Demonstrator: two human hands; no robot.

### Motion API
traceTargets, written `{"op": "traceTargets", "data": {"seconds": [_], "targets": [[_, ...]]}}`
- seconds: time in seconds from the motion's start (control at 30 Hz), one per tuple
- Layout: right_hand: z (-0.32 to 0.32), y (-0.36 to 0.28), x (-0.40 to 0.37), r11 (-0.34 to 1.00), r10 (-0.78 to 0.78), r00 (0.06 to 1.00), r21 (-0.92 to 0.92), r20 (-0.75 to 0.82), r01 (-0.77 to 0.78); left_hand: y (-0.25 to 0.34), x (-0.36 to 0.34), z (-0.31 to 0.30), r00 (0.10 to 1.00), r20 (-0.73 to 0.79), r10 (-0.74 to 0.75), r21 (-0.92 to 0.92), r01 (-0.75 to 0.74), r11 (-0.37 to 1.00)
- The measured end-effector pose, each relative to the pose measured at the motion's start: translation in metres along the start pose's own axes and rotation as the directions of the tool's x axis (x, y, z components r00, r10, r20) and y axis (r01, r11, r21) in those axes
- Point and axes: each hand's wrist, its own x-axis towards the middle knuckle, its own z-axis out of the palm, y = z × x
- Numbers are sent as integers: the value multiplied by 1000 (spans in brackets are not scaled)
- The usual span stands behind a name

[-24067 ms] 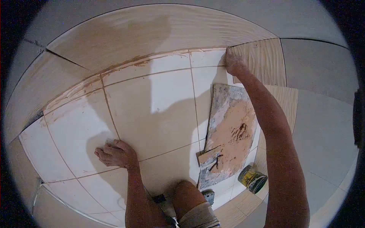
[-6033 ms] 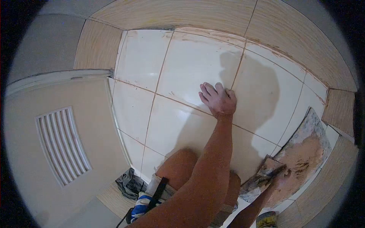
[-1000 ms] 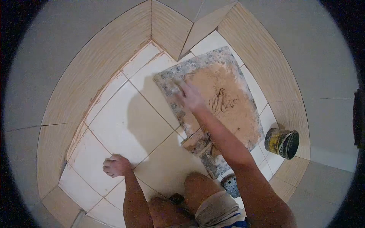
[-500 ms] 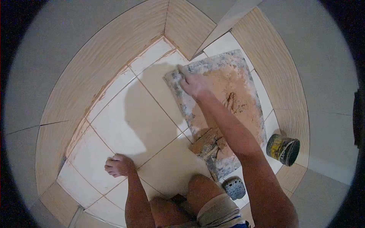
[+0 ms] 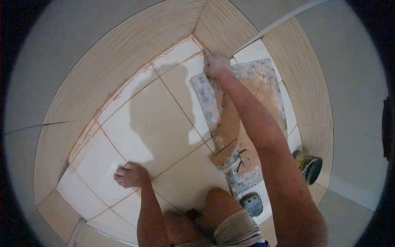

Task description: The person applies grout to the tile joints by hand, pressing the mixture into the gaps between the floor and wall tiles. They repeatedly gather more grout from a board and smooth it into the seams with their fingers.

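Observation:
My right hand (image 5: 217, 65) reaches past the far edge of a stained board (image 5: 204, 94) to the foot of the tiled wall near the corner. Its index finger points into the joint where wall and floor meet, and the other fingers are curled; whether they hold anything is hidden. Brownish-orange paste (image 5: 263, 92) is spread over the board. A flat, paste-caked piece (image 5: 225, 158) lies on its near end. My left hand (image 5: 131, 175) rests on the white floor tiles (image 5: 111, 150) with its fingers curled in, and nothing shows in it.
Wood-patterned wall tiles (image 5: 135, 45) border the floor, with paste smeared along their foot. A dark bucket (image 5: 311, 169) with yellow marks lies tilted at the right, partly behind my right arm. A grey perforated clog (image 5: 252, 203) is beside my knee.
My right hand has moved from the board's far left corner up to the wall's foot. The view has shifted slightly. My left hand stays on the same tiles.

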Motion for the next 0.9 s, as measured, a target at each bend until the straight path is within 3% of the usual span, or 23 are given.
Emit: {"op": "traceTargets", "data": {"seconds": [0.07, 0.13, 0.2, 0.3, 0.43, 0.5, 0.63, 0.7, 0.73, 0.8, 0.9], "targets": [[-1, -3, -9, 999, 22, 1000, -46, 8, -22, -3, -1, 3, 1000, 18, -1, -22, 1, 1000], [-11, -7, -16, 995, 41, 999, -95, 8, -40, -5, -2, 9, 994, -89, 56, 45, -53, 998], [-27, -4, -21, 989, -6, 964, -143, 264, 45, -7, -3, 8, 996, -63, 57, 20, -56, 998], [-12, 8, -21, 950, -26, 966, -295, 259, 104, -3, -1, 4, 995, -81, 57, -12, -58, 998], [-34, -1, -14, 915, -155, 938, -312, 309, 254, -7, 0, 8, 994, -78, 72, -57, -76, 995], [-33, -9, -2, 957, -134, 979, -238, 151, 168, -5, 0, 6, 996, -62, 57, -39, -60, 997], [-13, -29, 19, 943, -64, 968, -303, 243, 138, -9, -3, 12, 992, -85, 94, 35, -91, 995], [-6, -37, 17, 942, 122, 953, -334, 279, -23, -12, -3, 16, 990, -92, 107, 17, -105, 994], [1, -26, 23, 942, 124, 951, -335, 283, -23, -12, -4, 17, 989, -96, 116, -10, -117, 993], [3, -6, 38, 931, -53, 912, -311, 407, 193, -14, -5, 19, 987, -88, 133, 14, -132, 991], [4, -2, 43, 860, -52, 892, -433, 449, 268, -13, -4, 19, 986, -100, 131, 24, -129, 991]]}}
